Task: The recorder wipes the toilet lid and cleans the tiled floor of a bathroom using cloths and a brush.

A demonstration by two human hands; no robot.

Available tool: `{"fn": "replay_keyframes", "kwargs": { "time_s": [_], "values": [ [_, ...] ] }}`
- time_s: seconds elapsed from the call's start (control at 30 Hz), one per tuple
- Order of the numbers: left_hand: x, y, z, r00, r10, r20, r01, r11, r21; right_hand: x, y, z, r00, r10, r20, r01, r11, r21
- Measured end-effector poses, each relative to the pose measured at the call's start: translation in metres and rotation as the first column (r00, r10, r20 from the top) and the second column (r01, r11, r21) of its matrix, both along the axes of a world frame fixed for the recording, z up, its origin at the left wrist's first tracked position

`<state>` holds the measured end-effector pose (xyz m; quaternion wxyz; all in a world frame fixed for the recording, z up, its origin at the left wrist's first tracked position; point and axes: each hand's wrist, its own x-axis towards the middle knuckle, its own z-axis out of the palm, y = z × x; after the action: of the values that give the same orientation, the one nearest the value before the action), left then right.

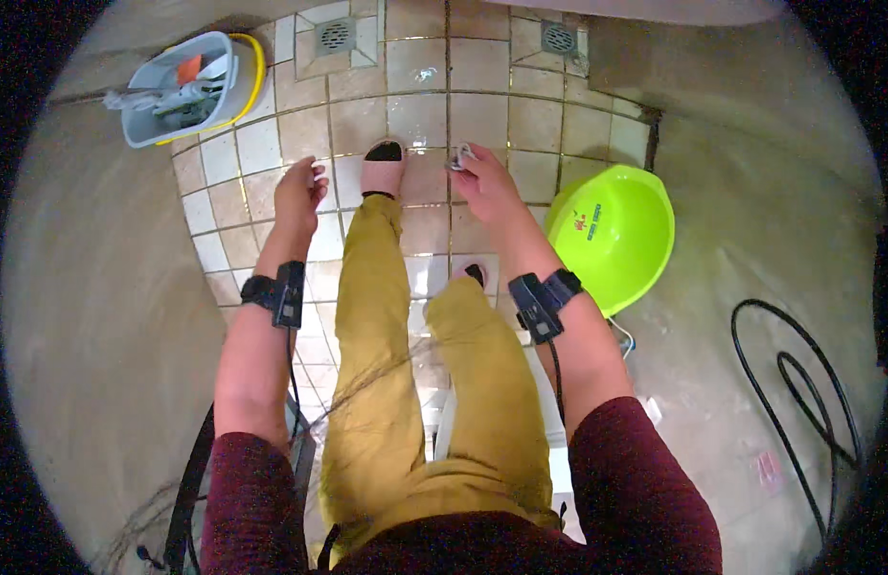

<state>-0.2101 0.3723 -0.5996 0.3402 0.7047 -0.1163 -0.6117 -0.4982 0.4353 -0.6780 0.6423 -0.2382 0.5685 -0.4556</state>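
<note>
My right hand (484, 184) is held out over the wet tiled floor (482, 105) with a small grey wadded thing (459, 155) pinched in its fingertips; I cannot tell what it is. My left hand (299, 192) hovers to the left of my outstretched foot in a pink slipper (383, 167), fingers curled loosely, with something small and pale at the fingertips. Both wrists wear black bands. My legs in mustard-yellow trousers (377, 316) stretch between the two arms, and I appear to sit on a white stool (559, 460).
A lime-green plastic basin (612, 230) lies on the floor right of my right arm. A grey basket with a yellow rim (181, 86) holding tools stands at the back left. Two floor drains (335, 35) sit at the far edge. A black hose (789, 383) coils at right.
</note>
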Motion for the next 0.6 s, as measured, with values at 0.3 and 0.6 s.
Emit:
{"fn": "replay_keyframes", "kwargs": {
  "time_s": [0.3, 0.6],
  "values": [
    [0.037, 0.093, 0.158, 0.981, 0.168, -0.096, -0.163, 0.985, 0.063, -0.043, 0.082, 0.221, 0.659, -0.525, 0.539, 0.283, 0.837, 0.469],
    [0.081, 0.098, 0.247, 0.998, 0.047, -0.05, -0.035, 0.977, 0.209, -0.038, 0.1, 0.351, 0.887, -0.382, 0.26, 0.27, 0.885, 0.379]
  ]
}}
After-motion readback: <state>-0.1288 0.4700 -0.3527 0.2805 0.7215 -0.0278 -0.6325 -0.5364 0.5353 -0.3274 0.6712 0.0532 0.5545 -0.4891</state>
